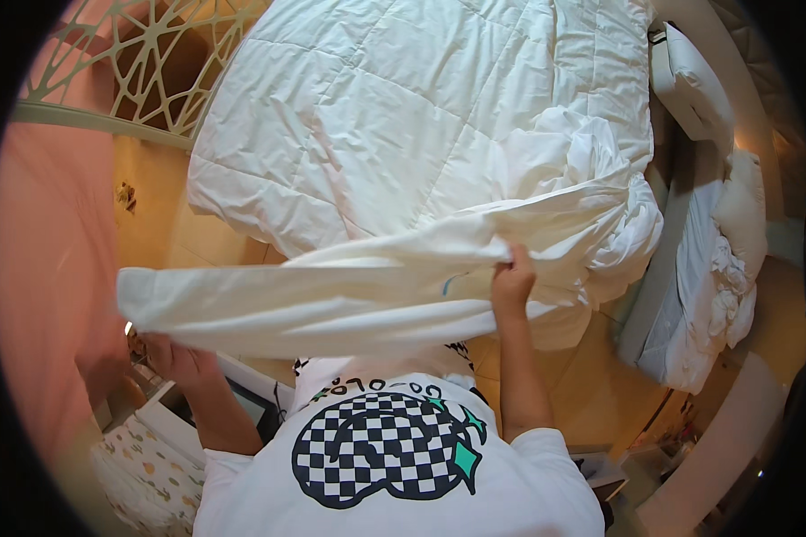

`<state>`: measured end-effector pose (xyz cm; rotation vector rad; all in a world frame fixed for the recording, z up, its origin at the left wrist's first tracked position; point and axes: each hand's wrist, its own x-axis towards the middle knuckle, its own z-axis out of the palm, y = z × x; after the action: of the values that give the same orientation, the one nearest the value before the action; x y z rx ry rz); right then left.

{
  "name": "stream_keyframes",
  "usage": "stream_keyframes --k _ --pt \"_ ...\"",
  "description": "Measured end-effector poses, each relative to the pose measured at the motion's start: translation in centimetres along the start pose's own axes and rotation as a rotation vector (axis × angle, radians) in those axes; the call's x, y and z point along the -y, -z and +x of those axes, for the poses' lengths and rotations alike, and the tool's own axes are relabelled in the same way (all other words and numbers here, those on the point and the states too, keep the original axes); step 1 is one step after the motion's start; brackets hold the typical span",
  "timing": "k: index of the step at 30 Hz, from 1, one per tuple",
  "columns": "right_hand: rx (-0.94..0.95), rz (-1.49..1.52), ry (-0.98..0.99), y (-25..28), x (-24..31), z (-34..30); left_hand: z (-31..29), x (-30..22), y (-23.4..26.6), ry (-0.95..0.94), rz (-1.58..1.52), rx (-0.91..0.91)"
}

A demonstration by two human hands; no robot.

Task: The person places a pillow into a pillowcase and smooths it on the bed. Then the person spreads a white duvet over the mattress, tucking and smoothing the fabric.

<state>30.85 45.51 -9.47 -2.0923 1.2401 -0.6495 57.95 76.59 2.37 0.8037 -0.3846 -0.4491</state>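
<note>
White crumpled sheet (pixel 331 300) stretched taut, left hand (pixel 177 360) and right hand (pixel 512 282) fingers clenched on it, quilted duvet (pixel 403 116) beyond

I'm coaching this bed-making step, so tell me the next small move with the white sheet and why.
Probably lift and spread the hands wider to shake the white sheet open. The left hand holds one end low and the right hand pinches it mid-length, so it hangs as a bunched band, its far part still heaped on the quilted duvet.

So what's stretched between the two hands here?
In the head view, a white sheet spans from the left hand to the right hand, above the person's white printed shirt.
</note>
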Motion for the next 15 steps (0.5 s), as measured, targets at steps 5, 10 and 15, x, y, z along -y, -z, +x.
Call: stream_keyframes --k 5,10,15 --pt "-0.374 0.284 0.083 2.4 7.9 6.4 4.6 1.4 5.3 0.143 -0.019 -0.054" --pt "-0.261 0.211 0.508 0.2 13.9 15.1 6.4 4.7 10.3 0.337 0.084 -0.145" --pt "-0.061 0.051 0.462 -6.8 11.1 17.0 6.0 9.5 16.2 0.576 0.275 -0.488"
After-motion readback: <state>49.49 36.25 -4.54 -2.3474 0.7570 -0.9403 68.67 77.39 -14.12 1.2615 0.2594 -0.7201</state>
